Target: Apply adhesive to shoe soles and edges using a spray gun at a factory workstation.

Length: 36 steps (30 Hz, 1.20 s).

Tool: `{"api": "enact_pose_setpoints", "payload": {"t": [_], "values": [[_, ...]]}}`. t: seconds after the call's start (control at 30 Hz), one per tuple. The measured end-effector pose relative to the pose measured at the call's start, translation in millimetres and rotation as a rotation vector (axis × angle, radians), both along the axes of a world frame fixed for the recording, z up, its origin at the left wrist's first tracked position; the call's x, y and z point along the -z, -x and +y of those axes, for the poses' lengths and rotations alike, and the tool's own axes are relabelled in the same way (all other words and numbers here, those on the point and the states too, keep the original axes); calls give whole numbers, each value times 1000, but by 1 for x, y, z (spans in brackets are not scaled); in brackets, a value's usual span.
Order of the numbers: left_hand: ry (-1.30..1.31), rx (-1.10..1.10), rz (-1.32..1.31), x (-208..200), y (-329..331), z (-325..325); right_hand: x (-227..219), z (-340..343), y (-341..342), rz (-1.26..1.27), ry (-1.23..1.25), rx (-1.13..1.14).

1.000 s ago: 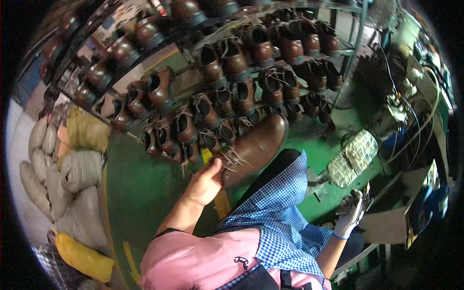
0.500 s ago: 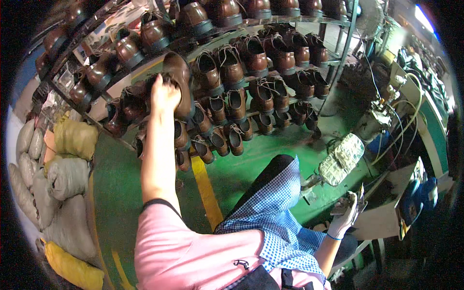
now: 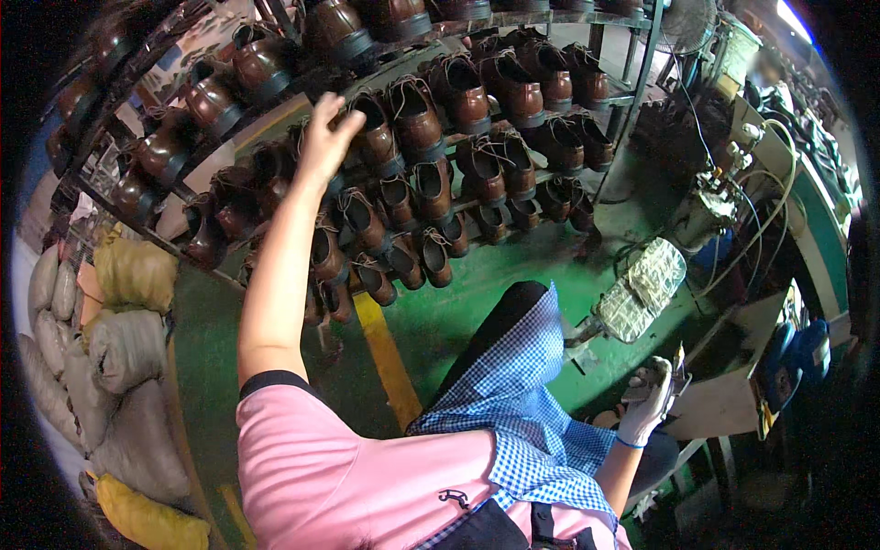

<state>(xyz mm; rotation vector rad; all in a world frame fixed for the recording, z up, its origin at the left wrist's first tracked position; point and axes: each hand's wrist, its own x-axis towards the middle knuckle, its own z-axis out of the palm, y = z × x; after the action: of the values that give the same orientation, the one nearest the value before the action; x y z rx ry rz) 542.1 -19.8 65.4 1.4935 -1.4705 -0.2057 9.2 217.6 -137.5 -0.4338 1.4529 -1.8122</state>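
Observation:
My bare left hand is stretched out to the shoe rack, its fingers apart and nothing held. Close by its fingertips stands a brown leather dress shoe with loose laces, heel toward me. Several similar brown shoes fill the tiers around it. Low on the right, my right hand wears a white glove with a blue cuff edge. Its fingers are closed around a thin, grey, metal-looking object whose kind I cannot make out.
Stuffed sacks lie along the left, with a yellow one below. A foil-wrapped stool seat stands right of my knee. Hoses hang beside a bench at the right. A fan stands behind the rack's right post.
My left hand has let go of the brown shoe it held at the rack, and its fingers have opened. My right hand stays low on the right, still closed around the grey object.

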Motion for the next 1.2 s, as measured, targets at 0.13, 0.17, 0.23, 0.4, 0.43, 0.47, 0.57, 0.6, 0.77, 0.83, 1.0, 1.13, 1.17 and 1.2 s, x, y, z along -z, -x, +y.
{"api": "enact_pose_setpoints", "payload": {"t": [0.13,0.17,0.23,0.4,0.43,0.47,0.57,0.6,0.77,0.83,1.0,1.13,1.17,1.2], "values": [[-242,-147,-888,13,15,-16,-17,-6,-21,-40,30,17],[-200,-139,-913,16,16,-23,-9,-6,-15,-52,-29,-45],[-300,-39,-792,8,22,-39,-9,0,-19,-47,-4,-41],[-184,59,-569,22,29,-48,-10,5,-24,-90,107,32],[-90,-29,-509,25,29,-40,3,8,-14,-121,112,-20],[-107,42,-362,21,20,-31,10,10,-10,-152,120,-75],[-73,111,-110,5,25,19,17,6,-7,-178,70,-50],[-30,163,5,-1,35,42,-3,3,-18,-125,49,-27],[62,184,227,-17,117,154,16,-25,-28,-238,141,-63],[45,313,137,-14,131,188,24,-32,-31,-213,162,-158],[37,947,-197,-3,183,167,11,-52,-45,-86,68,-202],[106,1178,-298,25,264,118,13,-50,-50,-153,195,-77],[107,1213,-311,38,281,108,16,-46,-40,-207,222,-207],[126,1231,-333,47,298,98,29,-46,-36,-198,188,-210]]}}
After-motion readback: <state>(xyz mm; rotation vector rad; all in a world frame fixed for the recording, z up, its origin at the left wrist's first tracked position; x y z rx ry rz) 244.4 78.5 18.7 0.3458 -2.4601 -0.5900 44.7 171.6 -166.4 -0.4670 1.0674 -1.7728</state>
